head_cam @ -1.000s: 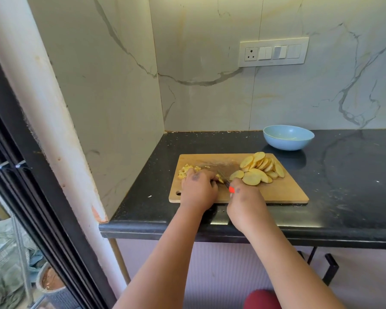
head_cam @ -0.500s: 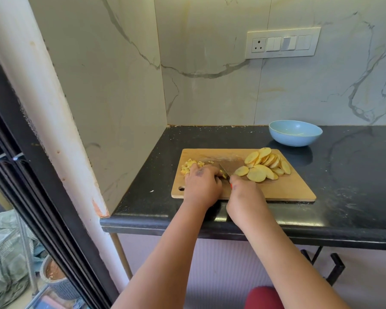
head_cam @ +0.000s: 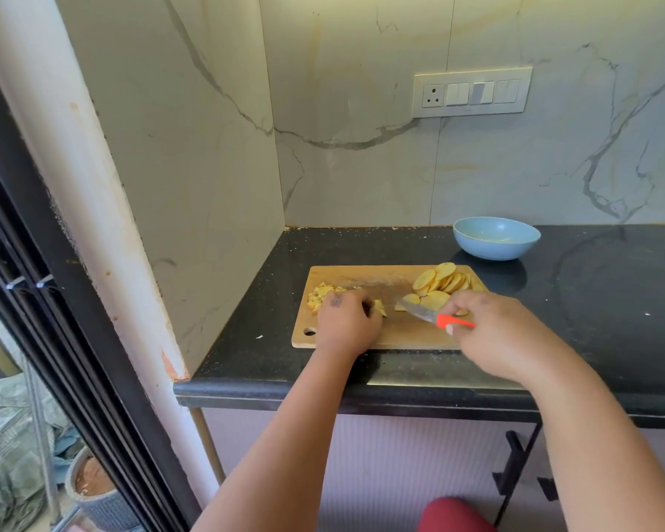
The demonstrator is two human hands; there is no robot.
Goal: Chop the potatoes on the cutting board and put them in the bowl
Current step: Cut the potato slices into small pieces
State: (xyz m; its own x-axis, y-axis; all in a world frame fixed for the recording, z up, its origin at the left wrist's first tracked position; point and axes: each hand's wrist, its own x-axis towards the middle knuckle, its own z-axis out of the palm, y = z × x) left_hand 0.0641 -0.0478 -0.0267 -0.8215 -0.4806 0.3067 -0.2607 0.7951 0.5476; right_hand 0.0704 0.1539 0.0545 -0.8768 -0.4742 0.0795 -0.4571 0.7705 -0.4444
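Cutting board: wooden, flat on the black desk, hanging hole at its 8 o'clock corner.

Potato slices: a heap of round discs at the board's 2 o'clock, overlapping, not yet diced.

Chopped pieces: a small pile of dice at the board's 10 o'clock, partly hidden by the left hand.

Left hand: knuckles up, fingers curled down over pieces at the pile's 3 o'clock edge; what it presses or pinches underneath cannot be told.

Right hand: gripping the knife by its orange handle, blade pointing to 10 o'clock, tip just beside the nearest slices.

Bowl: light blue, on the desk at the board's 1 o'clock, apart from it, no potato visible inside.

Progress, as judged: slicing looks complete; dicing is early, with only a small share cut and most discs waiting. Transfer to the bowl is not yet begun.
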